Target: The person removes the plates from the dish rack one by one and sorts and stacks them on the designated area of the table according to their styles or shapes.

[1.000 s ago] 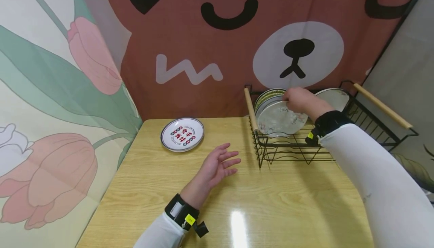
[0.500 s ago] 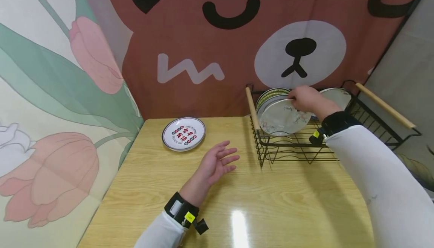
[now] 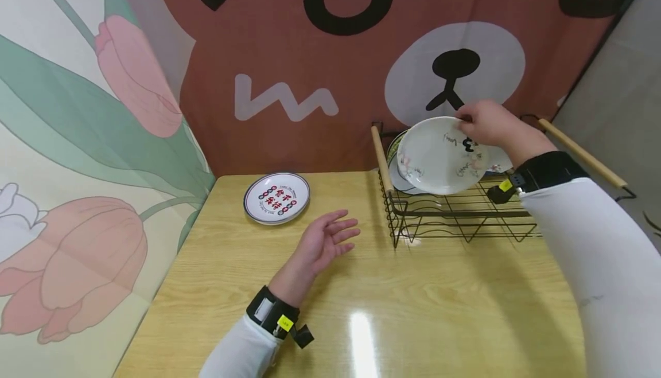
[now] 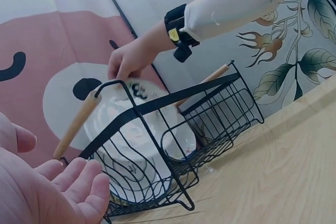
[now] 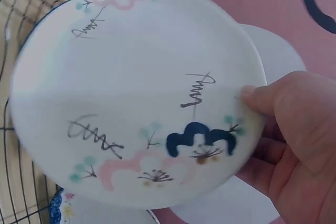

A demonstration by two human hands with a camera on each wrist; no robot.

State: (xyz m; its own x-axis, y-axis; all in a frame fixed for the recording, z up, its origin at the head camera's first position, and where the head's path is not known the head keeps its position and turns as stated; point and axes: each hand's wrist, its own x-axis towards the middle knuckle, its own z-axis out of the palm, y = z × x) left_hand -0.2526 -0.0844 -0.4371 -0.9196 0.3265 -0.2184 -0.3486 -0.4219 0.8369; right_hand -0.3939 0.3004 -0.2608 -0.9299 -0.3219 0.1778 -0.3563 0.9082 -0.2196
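My right hand (image 3: pixel 488 123) pinches the upper right rim of a white floral plate (image 5: pixel 136 93), thumb on the front face and fingers behind. The plate is tilted upright above the left part of a black wire dish rack (image 3: pixel 465 213), partly covering other plates behind it. My left hand (image 3: pixel 322 243) hangs over the table left of the rack, fingers spread and loosely bent, holding nothing. Further left, a white plate with red characters and a blue rim (image 3: pixel 276 198) lies flat on the table.
The rack has wooden handles, a left one (image 3: pixel 382 160) and a right one (image 3: pixel 583 153). It stands on the wooden table (image 3: pixel 423 303), near the brown bear-print backdrop (image 3: pixel 284 148). A green-patterned plate edge (image 3: pixel 393 147) shows behind the held plate.
My right hand has lifted the floral plate up and to the right out of its slot, away from the plates behind it. My left hand has stayed nearly still.
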